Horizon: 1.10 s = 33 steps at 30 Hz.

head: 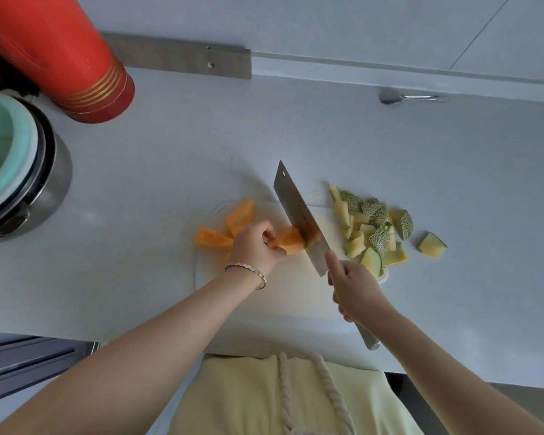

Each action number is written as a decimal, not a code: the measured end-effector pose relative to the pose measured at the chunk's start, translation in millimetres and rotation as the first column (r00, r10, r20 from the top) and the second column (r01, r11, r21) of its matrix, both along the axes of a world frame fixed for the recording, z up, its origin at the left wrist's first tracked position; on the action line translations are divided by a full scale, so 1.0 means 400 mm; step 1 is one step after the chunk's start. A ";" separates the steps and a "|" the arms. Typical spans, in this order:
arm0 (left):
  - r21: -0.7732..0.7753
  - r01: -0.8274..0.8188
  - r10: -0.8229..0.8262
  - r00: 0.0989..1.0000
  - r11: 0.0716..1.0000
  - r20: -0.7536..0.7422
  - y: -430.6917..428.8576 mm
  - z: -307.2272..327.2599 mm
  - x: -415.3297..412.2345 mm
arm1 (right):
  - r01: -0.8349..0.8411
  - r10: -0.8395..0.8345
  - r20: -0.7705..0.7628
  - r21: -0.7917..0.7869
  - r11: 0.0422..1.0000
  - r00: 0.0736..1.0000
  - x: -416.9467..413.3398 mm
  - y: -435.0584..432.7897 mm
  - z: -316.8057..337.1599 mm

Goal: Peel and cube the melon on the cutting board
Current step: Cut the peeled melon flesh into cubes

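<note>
Holding the soft melon strip (291, 238) down on the cutting board (283, 293), the left hand (255, 246) curls around its far end, away from the knife (299, 211) the right hand (355, 290) grips, since the wet fruit probably slips easily.

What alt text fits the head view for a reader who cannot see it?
The right hand presses a cleaver into a peeled orange melon strip that the left hand holds on a white cutting board. Two more peeled strips lie left of it; rind scraps are piled to the right.
</note>
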State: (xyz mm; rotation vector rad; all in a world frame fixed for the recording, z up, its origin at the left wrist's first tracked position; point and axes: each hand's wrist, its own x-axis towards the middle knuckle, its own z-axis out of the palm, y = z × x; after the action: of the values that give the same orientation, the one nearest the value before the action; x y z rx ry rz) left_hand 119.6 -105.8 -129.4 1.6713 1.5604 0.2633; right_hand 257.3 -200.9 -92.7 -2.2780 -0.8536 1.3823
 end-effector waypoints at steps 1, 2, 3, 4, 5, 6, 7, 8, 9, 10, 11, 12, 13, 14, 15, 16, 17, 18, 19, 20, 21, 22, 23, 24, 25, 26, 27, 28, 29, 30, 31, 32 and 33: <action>0.004 0.004 -0.004 1.000 1.000 -0.004 0.000 0.000 -0.001 | 0.010 -0.010 0.015 0.025 1.000 1.000 -0.008 0.004 -0.012; 0.007 0.006 -0.006 1.000 1.000 -0.005 -0.001 -0.001 -0.001 | 0.029 -0.030 0.019 0.048 0.998 0.999 -0.017 0.007 -0.021; 0.010 0.008 -0.008 1.000 1.000 -0.005 -0.001 -0.001 -0.001 | 0.057 -0.058 0.014 0.068 0.996 0.998 -0.026 0.009 -0.028; 0.014 0.010 -0.010 1.000 1.000 -0.006 -0.001 -0.001 -0.001 | 0.087 -0.087 -0.002 0.085 0.993 0.996 -0.031 0.013 -0.033; 0.019 0.014 -0.014 1.000 1.000 -0.009 -0.001 -0.001 0.000 | 0.123 -0.120 -0.038 0.097 0.988 0.992 -0.032 0.018 -0.034; 0.025 0.020 -0.020 1.000 0.999 -0.011 -0.001 -0.001 0.000 | 0.169 -0.160 -0.092 0.095 0.981 0.983 -0.028 0.023 -0.032; 0.029 0.028 -0.027 1.000 0.999 -0.012 -0.002 -0.001 0.001 | 0.220 -0.206 -0.153 0.077 0.972 0.966 -0.021 0.027 -0.027; 0.030 0.038 -0.038 0.999 0.999 -0.012 -0.002 -0.001 0.000 | 0.258 -0.243 -0.200 0.053 0.965 0.949 -0.011 0.029 -0.018; 0.030 0.049 -0.049 0.999 0.998 -0.016 -0.003 0.000 0.000 | 0.277 -0.263 -0.225 0.036 0.960 0.938 0.000 0.028 -0.006; 0.027 0.058 -0.058 0.998 0.998 -0.021 -0.004 -0.001 -0.001 | 0.281 -0.268 -0.230 0.028 0.959 0.936 0.009 0.024 0.005; 0.020 0.063 -0.062 0.998 0.998 -0.024 -0.006 -0.001 -0.002 | 0.277 -0.264 -0.226 0.029 0.960 0.938 0.017 0.016 0.017; 0.013 0.061 -0.061 0.998 0.998 -0.024 -0.007 -0.001 -0.002 | 0.264 -0.250 -0.214 0.036 0.964 0.944 0.023 0.007 0.029; 0.009 0.056 -0.056 0.998 0.998 -0.022 -0.008 -0.001 -0.002 | 0.243 -0.231 -0.198 0.041 0.969 0.953 0.027 -0.002 0.041; 0.008 0.051 -0.051 0.999 0.999 -0.019 -0.009 -0.001 -0.001 | 0.219 -0.208 -0.183 0.042 0.975 0.961 0.028 -0.010 0.051; 0.011 0.050 -0.050 0.999 0.999 -0.018 -0.008 -0.001 0.000 | 0.198 -0.189 -0.173 0.039 0.979 0.967 0.027 -0.015 0.058; 0.017 0.053 -0.053 0.998 0.998 -0.018 -0.007 0.000 0.000 | 0.182 -0.174 -0.167 0.034 0.983 0.970 0.024 -0.019 0.063; 0.020 0.058 -0.058 0.998 0.998 -0.020 -0.006 0.000 0.001 | 0.173 -0.166 -0.166 0.030 0.985 0.972 0.021 -0.022 0.066; 0.019 0.061 -0.061 0.998 0.998 -0.021 -0.005 0.001 0.002 | 0.168 -0.162 -0.166 0.024 0.985 0.973 0.017 -0.023 0.067; 0.016 0.061 -0.060 0.998 0.998 -0.018 -0.005 0.002 0.002 | 0.166 -0.161 -0.165 0.018 0.986 0.973 0.012 -0.023 0.067; 0.013 0.058 -0.058 0.998 0.998 -0.014 -0.005 0.003 0.002 | 0.162 -0.158 -0.163 0.010 0.987 0.974 0.008 -0.024 0.066; 0.013 0.055 -0.055 0.998 0.998 -0.008 -0.006 0.003 0.002 | 0.158 -0.155 -0.162 0.002 0.987 0.975 0.004 -0.023 0.066; 0.014 0.053 -0.053 0.999 0.999 -0.004 -0.007 0.004 0.001 | 0.156 -0.155 -0.161 -0.005 0.988 0.975 0.002 -0.023 0.064; 0.014 0.052 -0.052 0.999 0.999 0.001 -0.008 0.003 0.001 | 0.156 -0.156 -0.160 -0.010 0.988 0.975 0.001 -0.022 0.062; 0.016 0.054 -0.054 0.999 0.998 0.004 -0.008 0.003 0.001 | 0.158 -0.158 -0.157 -0.016 0.987 0.975 0.000 -0.022 0.061; 0.018 0.055 -0.055 0.998 0.998 0.006 -0.008 0.002 0.002 | 0.157 -0.158 -0.152 -0.019 0.987 0.976 0.000 -0.023 0.061; 0.021 0.054 -0.055 0.998 0.998 0.007 -0.008 0.002 0.002 | 0.153 -0.154 -0.146 -0.020 0.988 0.977 0.000 -0.026 0.060; 0.024 0.052 -0.052 0.999 0.998 0.008 -0.007 0.001 0.002 | 0.142 -0.144 -0.136 -0.024 0.990 0.980 0.000 -0.032 0.060; 0.025 0.050 -0.050 0.999 0.998 0.012 -0.006 0.000 0.001 | 0.131 -0.134 -0.127 -0.031 0.991 0.983 0.001 -0.039 0.061; 0.025 0.049 -0.049 0.999 0.998 0.019 -0.006 -0.002 0.001 | 0.123 -0.127 -0.120 -0.039 0.992 0.985 0.000 -0.046 0.063; 0.027 0.051 -0.052 0.998 0.998 0.028 -0.005 -0.003 0.000 | 0.118 -0.122 -0.117 -0.046 0.992 0.986 -0.001 -0.052 0.063; 0.029 0.054 -0.055 0.998 0.998 0.035 -0.004 -0.005 0.000 | 0.113 -0.119 -0.114 -0.053 0.992 0.986 -0.003 -0.054 0.062; 0.031 0.058 -0.059 0.998 0.998 0.038 -0.005 -0.006 -0.001 | 0.108 -0.114 -0.109 -0.056 0.993 0.987 -0.006 -0.052 0.059; 0.030 0.060 -0.061 0.998 0.998 0.035 -0.004 -0.006 -0.002 | 0.099 -0.105 -0.101 -0.057 0.993 0.989 -0.010 -0.047 0.052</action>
State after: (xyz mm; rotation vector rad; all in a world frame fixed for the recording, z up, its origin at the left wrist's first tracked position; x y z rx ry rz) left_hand 118.7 -107.4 -132.0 1.7242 1.4832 0.2839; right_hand 253.4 -219.6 -71.9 -2.2321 -0.6665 1.4780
